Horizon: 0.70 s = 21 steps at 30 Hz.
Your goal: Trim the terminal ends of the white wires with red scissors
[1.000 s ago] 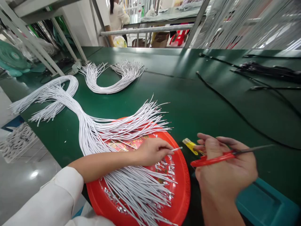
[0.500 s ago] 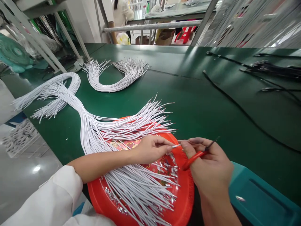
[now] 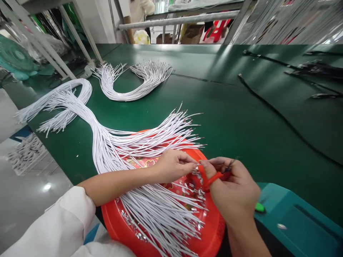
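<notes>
My left hand (image 3: 171,167) is closed in a pinch over the tray, its fingertips on the end of a white wire. Opposite it, my right hand (image 3: 235,191) has thumb and forefinger at the same wire end, nearly touching the left fingertips. Red-handled scissors (image 3: 213,179) are tucked in the right palm, their dark blades blurred. Beneath both hands is a round red tray (image 3: 216,228) with a flowered middle, where small shiny metal pieces (image 3: 134,225) lie scattered. One fanned bunch of white wires (image 3: 160,205) spreads below my left forearm, another (image 3: 158,141) above it.
On the green table (image 3: 203,103) lie a curved bundle of white wires (image 3: 125,95) and, at right, black cables (image 3: 278,110). A teal bin (image 3: 289,214) stands by my right wrist. Metal frame legs (image 3: 83,35) and a teal fan (image 3: 16,57) are at left. Another person (image 3: 146,9) is behind.
Both hands have come slightly closer together, and the white wire that showed between them is now mostly hidden. My right hand moved a little left. The view has shifted slightly.
</notes>
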{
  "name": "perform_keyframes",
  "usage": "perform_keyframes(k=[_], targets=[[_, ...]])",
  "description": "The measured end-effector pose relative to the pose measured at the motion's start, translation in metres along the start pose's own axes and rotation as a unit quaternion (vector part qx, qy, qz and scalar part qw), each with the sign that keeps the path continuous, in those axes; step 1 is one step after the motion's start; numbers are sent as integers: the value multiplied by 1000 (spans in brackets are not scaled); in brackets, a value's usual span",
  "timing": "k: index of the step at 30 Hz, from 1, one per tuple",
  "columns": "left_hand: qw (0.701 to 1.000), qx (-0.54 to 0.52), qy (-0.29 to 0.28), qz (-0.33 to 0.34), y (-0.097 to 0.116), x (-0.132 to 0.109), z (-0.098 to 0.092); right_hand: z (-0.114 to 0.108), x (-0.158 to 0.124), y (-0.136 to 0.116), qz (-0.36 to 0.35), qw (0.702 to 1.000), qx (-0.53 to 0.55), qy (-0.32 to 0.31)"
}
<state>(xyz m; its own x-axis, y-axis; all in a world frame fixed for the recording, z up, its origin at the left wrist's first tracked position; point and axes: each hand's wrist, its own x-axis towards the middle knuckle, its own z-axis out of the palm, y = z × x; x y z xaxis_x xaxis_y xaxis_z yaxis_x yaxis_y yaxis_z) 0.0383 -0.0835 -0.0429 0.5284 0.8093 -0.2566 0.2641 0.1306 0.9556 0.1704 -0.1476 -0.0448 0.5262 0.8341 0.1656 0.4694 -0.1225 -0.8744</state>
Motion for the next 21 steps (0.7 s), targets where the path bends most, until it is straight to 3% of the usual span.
perform_keyframes(k=[11, 18, 21], targets=[[991, -118, 18, -53, 8, 1, 1, 1, 7, 1, 88, 992, 87, 16], [973, -220, 40, -59, 14, 2, -2, 4, 4, -2, 61, 980, 30, -189], [970, -237, 24, -48, 11, 2, -1, 7, 0, -1, 54, 974, 13, -222]])
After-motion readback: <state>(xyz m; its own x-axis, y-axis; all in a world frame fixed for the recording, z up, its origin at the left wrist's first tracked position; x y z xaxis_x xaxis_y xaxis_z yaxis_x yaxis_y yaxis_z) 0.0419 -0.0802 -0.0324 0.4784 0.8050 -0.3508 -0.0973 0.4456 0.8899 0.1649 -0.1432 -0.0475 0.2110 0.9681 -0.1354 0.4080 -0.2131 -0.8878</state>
